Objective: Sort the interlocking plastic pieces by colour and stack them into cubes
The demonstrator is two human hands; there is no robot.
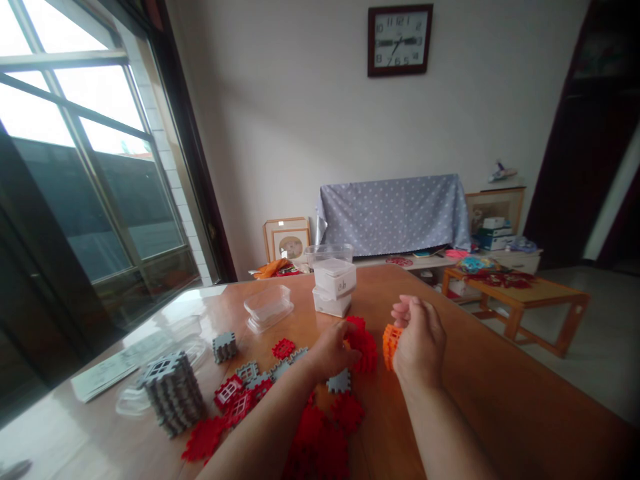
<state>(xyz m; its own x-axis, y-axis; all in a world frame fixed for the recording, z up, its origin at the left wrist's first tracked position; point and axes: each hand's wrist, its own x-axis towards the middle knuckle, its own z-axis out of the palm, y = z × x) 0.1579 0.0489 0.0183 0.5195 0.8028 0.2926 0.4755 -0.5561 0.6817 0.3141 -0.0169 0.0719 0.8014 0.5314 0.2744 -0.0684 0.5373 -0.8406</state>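
My left hand (pixel 336 350) is at the red stack (pixel 367 350) of notched plastic pieces, its fingers curled against the stack's left side. To the right, my right hand (pixel 420 337) has its palm side against a short orange stack (pixel 391 347) of similar pieces, fingers curled above it. Loose red pieces (pixel 320 443) lie under and beside my left forearm, with a grey piece (pixel 339 381) just below the left hand. Red window pieces (pixel 230 392) and grey ones (pixel 247 372) are scattered to the left. A tall grey stack (pixel 173 393) and a smaller grey stack (pixel 224 347) stand farther left.
White lidded boxes (pixel 334 287) are stacked at the table's far side, beside clear containers (pixel 269 308). Papers (pixel 115 367) and clear lids (pixel 133 399) lie at the left. Beyond the wooden table (pixel 480 387) stands a low bench (pixel 525 300).
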